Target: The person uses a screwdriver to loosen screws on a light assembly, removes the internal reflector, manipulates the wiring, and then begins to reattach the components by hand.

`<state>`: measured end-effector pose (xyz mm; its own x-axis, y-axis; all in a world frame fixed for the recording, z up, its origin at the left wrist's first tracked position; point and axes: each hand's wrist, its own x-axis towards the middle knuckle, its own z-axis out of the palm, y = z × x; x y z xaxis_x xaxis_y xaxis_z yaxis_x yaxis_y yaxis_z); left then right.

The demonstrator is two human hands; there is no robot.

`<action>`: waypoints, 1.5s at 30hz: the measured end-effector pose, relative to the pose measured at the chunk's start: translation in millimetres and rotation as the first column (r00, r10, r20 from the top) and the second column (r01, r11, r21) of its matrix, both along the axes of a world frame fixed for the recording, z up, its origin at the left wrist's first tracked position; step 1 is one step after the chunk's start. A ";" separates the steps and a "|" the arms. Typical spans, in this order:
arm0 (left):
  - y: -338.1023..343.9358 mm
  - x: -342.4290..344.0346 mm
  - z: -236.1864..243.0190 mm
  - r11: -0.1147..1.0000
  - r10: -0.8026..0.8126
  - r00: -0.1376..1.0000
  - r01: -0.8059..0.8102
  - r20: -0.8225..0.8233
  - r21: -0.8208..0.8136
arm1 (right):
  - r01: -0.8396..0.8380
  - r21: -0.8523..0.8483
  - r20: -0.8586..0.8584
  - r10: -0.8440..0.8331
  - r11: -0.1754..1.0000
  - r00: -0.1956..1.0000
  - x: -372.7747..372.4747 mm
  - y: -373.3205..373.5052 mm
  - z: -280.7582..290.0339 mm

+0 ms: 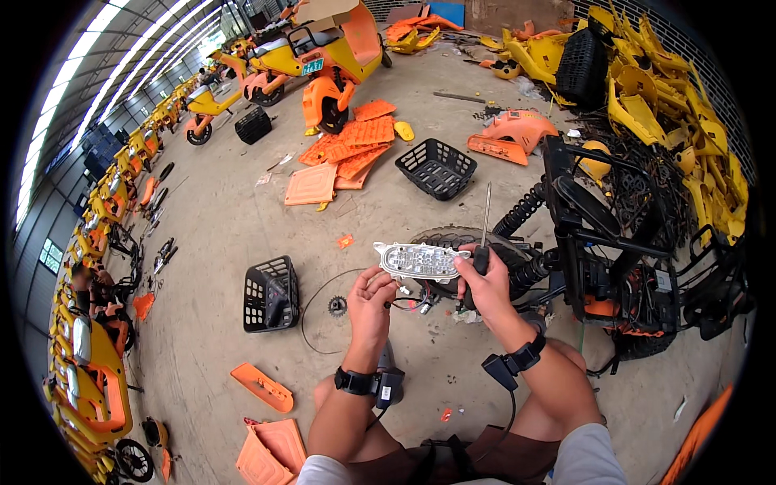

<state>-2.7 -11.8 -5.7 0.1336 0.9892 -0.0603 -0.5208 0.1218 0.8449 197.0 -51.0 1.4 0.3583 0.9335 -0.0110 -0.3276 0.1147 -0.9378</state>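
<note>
Over grey concrete floor (202,242), the right hand (490,284) holds a black-handled screwdriver (481,259) and a clear, silver oblong lamp (420,261) stretching lengthwise leftward, just beyond the left hand (370,301), whose grip cannot be told.

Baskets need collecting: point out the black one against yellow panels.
The upper-right basket, in the panel heap; the other baskets sit apart on the floor.

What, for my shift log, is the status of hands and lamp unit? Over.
Right hand holding lamp unit and screwdriver. Left hand curled nearby, grip unclear. Tire behind lamp unit.
</note>
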 end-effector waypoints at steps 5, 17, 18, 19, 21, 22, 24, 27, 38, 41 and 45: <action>-7.1 12.4 13.0 0.995 0.043 0.983 -0.025 -0.178 0.099 | 0.030 0.017 0.011 -0.030 0.999 0.999 2.4 0.0 -0.9; -14.7 21.3 6.6 0.920 0.236 0.901 -0.087 -0.364 0.381 | 0.013 0.018 0.004 -0.013 1.000 1.000 6.4 -2.6 2.6; -14.7 22.0 6.4 0.914 0.248 0.899 -0.093 -0.362 0.396 | 0.011 0.017 0.004 -0.011 1.000 1.000 6.3 -2.6 2.6; -15.4 22.8 7.6 0.919 0.252 0.900 -0.108 -0.356 0.379 | 0.011 0.016 0.000 -0.011 1.000 1.000 6.3 -2.6 2.5; -17.2 24.1 11.9 0.929 0.260 0.902 -0.137 -0.344 0.344 | 0.012 0.016 -0.007 -0.012 1.000 1.000 6.3 -2.9 2.8; -16.9 24.1 11.9 0.930 0.263 0.900 -0.140 -0.347 0.340 | 0.010 0.014 -0.003 -0.010 1.000 1.000 6.6 -3.2 3.0; -16.1 23.7 10.9 0.932 0.267 0.897 -0.148 -0.352 0.331 | 0.006 0.010 0.006 -0.006 1.000 1.000 7.4 -3.9 2.9; -14.7 20.4 12.0 0.937 0.284 0.875 -0.167 -0.392 0.305 | 0.031 0.034 -0.011 -0.031 0.999 0.999 5.3 -4.2 4.4; -7.8 8.6 9.9 0.926 0.345 0.863 -0.247 -0.370 0.286 | 0.039 0.074 0.095 -0.046 0.997 0.994 -0.7 -4.8 5.5; -3.2 2.4 9.3 0.916 0.372 0.863 -0.280 -0.343 0.288 | 0.052 0.056 0.133 -0.059 0.997 0.989 -1.0 -4.7 4.0; -1.1 0.4 14.2 0.930 0.312 0.918 -0.242 -0.245 0.277 | 0.023 0.045 0.085 -0.027 0.999 0.996 2.1 -3.4 -2.4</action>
<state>-2.4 -13.0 8.5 -0.1359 0.9733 0.1852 -0.2422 -0.2139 0.9464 199.1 -54.4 -1.0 0.3791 0.9233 0.0618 -0.2432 0.1638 -0.9560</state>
